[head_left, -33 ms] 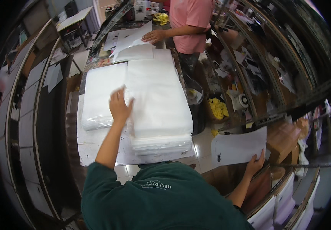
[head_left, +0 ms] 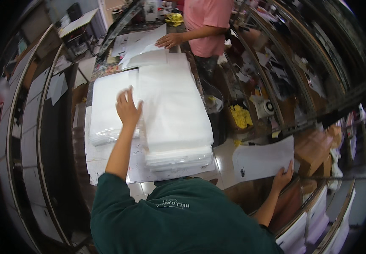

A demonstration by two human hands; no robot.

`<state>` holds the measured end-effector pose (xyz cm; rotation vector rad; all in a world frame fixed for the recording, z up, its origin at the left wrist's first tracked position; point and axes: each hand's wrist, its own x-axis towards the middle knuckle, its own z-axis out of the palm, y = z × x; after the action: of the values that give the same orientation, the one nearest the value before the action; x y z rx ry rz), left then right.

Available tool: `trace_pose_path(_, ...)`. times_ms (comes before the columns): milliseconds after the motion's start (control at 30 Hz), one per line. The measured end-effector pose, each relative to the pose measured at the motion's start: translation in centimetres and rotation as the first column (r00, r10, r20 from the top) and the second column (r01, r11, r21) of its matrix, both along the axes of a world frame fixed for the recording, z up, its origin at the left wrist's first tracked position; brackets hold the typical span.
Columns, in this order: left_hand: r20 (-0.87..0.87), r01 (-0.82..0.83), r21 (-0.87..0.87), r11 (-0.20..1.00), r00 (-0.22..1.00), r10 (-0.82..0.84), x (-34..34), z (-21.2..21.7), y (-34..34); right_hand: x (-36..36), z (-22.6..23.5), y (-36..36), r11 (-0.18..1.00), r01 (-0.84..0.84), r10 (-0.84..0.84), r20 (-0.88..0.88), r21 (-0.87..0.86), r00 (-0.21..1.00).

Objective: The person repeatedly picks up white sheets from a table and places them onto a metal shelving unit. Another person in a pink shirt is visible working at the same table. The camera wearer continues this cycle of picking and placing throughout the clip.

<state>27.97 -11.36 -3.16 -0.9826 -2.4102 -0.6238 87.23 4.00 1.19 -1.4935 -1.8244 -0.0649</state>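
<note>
My left hand (head_left: pixel 128 109) hovers with fingers spread near the seam between two stacks of thin white sheets, holding nothing. Wider and higher is the right stack (head_left: pixel 176 112), whose near edge shows glossy, clear plastic-like layers. The left stack (head_left: pixel 109 99) lies flat beside it. Out to the right, my right hand (head_left: pixel 281 178) grips the edge of one white sheet (head_left: pixel 261 158) with a small dark printed mark at its corner. Whether my left hand touches the stacks I cannot tell.
Across the table a person in a pink shirt (head_left: pixel 206 21) rests a hand (head_left: pixel 169 40) on loose white sheets (head_left: pixel 142 40). Shelving (head_left: pixel 284 80) runs along the right, with cardboard boxes (head_left: pixel 314 148) nearer me. Grey panelled racks (head_left: pixel 32 148) stand on the left.
My left hand has shifted slightly left and up, away from the right stack. The sheet in my right hand has tilted a little, and the whole view has turned slightly.
</note>
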Motion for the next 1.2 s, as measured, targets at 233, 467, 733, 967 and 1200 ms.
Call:
trace_pose_path(233,-0.243,0.097,-0.315,0.944,0.953,-0.179,-14.1,-8.5,10.3,-1.9,2.8,-1.6,0.993,-0.115,0.115,-0.033,-0.004,0.993)
trace_pose_path(467,0.047,0.291,-0.557,0.778,0.946,-0.32,-5.3,-2.9,13.7,10.6,6.6,-6.8,0.927,0.35,-0.374,-0.305,-0.133,0.876)
trace_pose_path(733,-0.023,0.4,-0.384,0.832,0.897,-0.442,2.8,3.8,11.8,39.9,6.7,-26.2,0.686,0.677,-0.6,-0.319,0.266,0.733)
trace_pose_path(967,-0.049,0.54,-0.297,0.788,0.815,-0.577,7.9,8.5,10.7,51.0,3.4,-40.7,0.021,0.985,-0.988,-0.152,-0.169,-0.005)
trace_pose_path(1200,0.003,0.724,-0.143,0.674,0.682,-0.732,14.6,11.3,10.7,52.2,0.6,-41.9,-0.107,0.945,-0.993,-0.02,-0.31,-0.119)
